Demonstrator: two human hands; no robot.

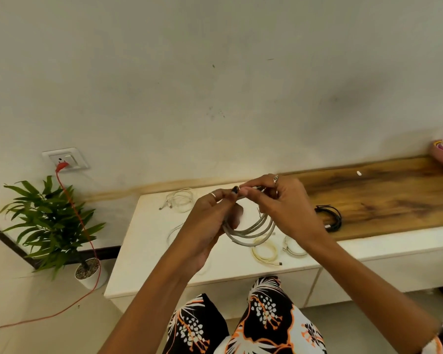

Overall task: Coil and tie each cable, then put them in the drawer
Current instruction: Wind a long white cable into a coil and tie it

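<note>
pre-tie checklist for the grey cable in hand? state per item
1. Grey cable coiled into loops: ok.
2. Left hand grips the coil: ok.
3. Right hand pinches the top of the coil: ok.
4. Tie in place round the coil: cannot tell, the fingers hide that spot.
5. Drawer open to take it: not ok, front looks closed.
6. Other cables waiting: white cable, yellowish cable and black cable lie on the cabinet top: ok.
</note>
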